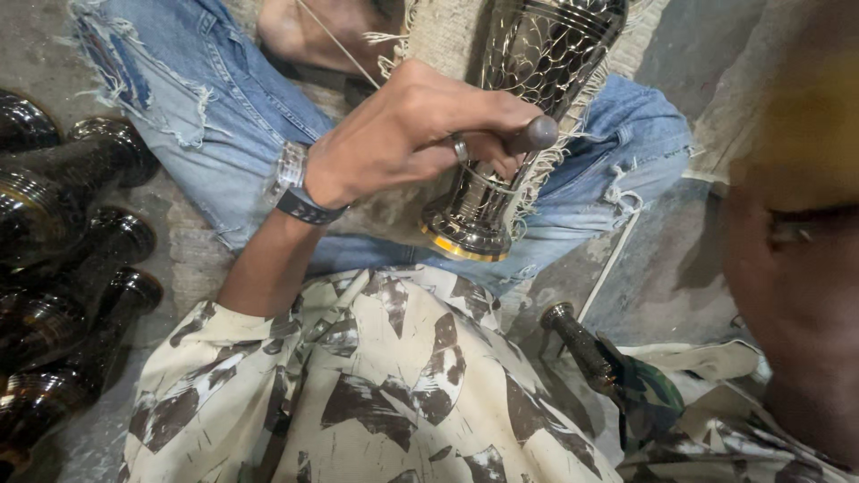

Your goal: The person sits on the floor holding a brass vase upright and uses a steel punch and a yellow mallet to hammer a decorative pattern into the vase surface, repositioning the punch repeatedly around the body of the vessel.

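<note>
The person sits cross-legged on the floor in torn blue jeans (224, 116) and a cream shirt with brown patches (358, 385). Only 1 of the hands shows clearly: the left hand (412, 134), at the centre top of the frame, with a watch on its wrist and a ring on a finger, is closed around a dark rounded tool handle (532, 134). That handle rests against the shiny engraved silver metal vase with a gold-rimmed foot (501, 125), which lies tilted across the lap over a fringed cloth. The right hand is hidden; I cannot tell its state. Several dark metal vases (72, 268) lie along the left edge.
</note>
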`<action>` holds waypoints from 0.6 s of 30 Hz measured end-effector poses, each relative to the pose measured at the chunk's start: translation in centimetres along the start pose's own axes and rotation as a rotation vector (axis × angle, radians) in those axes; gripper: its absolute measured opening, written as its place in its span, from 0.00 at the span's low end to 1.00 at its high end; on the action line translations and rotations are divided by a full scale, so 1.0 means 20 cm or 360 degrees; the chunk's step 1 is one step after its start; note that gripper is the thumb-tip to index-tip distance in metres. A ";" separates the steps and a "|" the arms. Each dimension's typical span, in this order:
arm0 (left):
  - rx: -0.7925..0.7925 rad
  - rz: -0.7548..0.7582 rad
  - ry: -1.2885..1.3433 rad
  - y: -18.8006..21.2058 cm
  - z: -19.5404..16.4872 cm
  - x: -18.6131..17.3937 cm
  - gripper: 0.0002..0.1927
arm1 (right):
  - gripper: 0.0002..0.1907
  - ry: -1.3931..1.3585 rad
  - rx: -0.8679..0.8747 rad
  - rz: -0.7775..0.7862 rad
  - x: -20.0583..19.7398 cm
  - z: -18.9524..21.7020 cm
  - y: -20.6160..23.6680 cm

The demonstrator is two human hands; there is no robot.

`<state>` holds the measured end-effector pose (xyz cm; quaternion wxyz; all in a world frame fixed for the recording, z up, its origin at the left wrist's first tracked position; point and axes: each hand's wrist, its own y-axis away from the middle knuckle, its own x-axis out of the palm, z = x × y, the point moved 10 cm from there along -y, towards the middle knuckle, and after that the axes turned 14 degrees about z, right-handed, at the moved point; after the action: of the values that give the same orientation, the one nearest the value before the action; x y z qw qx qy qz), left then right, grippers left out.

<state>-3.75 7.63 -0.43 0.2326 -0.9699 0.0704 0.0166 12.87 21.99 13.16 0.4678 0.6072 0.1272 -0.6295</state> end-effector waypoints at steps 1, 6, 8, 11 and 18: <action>-0.0036 0.0008 -0.0008 0.00 0.01 0.00 0.29 | 0.15 0.0207 -0.0098 0.0054 0.00 0.04 -0.01; 0.0078 -0.0027 -0.0105 0.00 -0.04 -0.01 0.26 | 0.13 0.0382 -0.0055 0.0035 0.01 0.02 -0.03; 0.0092 -0.0018 -0.0237 -0.01 -0.05 -0.01 0.33 | 0.20 0.0641 -0.0293 0.0022 0.02 0.09 0.00; 0.0076 0.0024 -0.0178 -0.01 -0.04 -0.01 0.28 | 0.19 -0.0042 -0.0217 0.0097 0.03 0.00 -0.02; 0.0000 0.0022 -0.0188 0.01 -0.01 0.00 0.25 | 0.18 0.0210 -0.0260 0.0075 0.00 0.05 0.00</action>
<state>-3.77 7.31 -0.36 0.2361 -0.9667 0.0633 0.0755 12.27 21.17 13.36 0.5210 0.6100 0.1943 -0.5646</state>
